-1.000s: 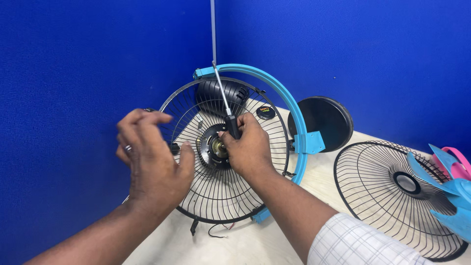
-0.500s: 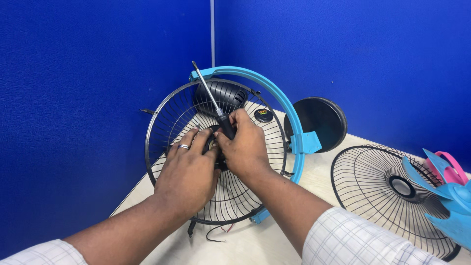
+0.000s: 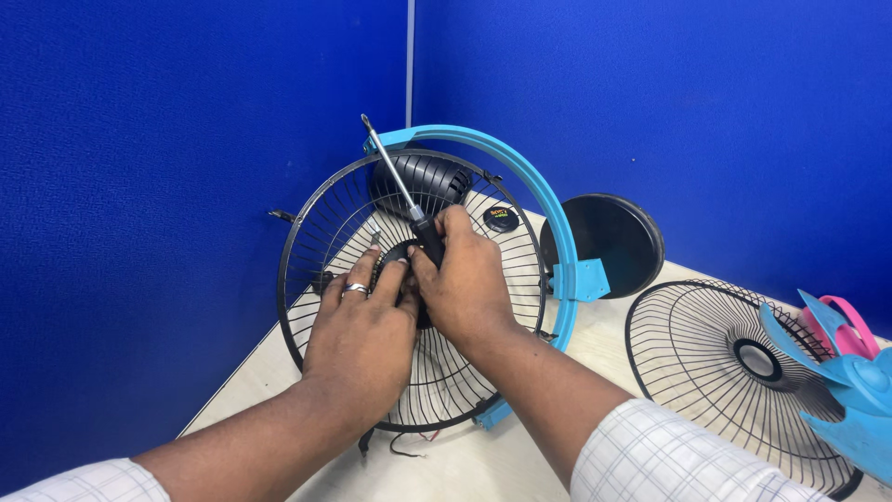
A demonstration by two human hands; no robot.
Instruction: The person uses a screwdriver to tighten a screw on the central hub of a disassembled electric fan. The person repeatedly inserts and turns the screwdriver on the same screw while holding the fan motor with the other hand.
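Blue partition walls (image 3: 186, 186) meet in a corner behind a pale table (image 3: 520, 465).

The rear fan guard (image 3: 325, 218), a round black wire cage, stands tilted up near the corner, at the middle of the view. A light blue ring frame (image 3: 534, 195) arches over its top and down its right side, ending in a blue bracket (image 3: 581, 279). The black motor housing (image 3: 423, 177) sits behind the cage, near its top.

A second wire guard (image 3: 706, 372) lies flat on the table to the right, well apart from the first. A round black disc (image 3: 609, 237) stands just behind the blue bracket. Blue fan blades (image 3: 850, 390) lie at the right edge, overlapping the flat guard, with a pink part (image 3: 836, 321) just behind them.

The left hand (image 3: 362, 335) lies against the centre of the standing cage, fingers curled toward the black hub (image 3: 398, 253); a ring (image 3: 356, 289) sits on one finger. What the fingertips pinch cannot be determined.

The right hand (image 3: 469, 279) is closed around the black handle of a screwdriver (image 3: 395, 172), just beside the left hand at the hub. The metal shaft points up and to the left, its tip in front of the blue frame.

A small black cap (image 3: 502, 219) shows behind the cage wires, right of the motor housing. Loose wires (image 3: 404, 444) hang below the cage's lower edge.
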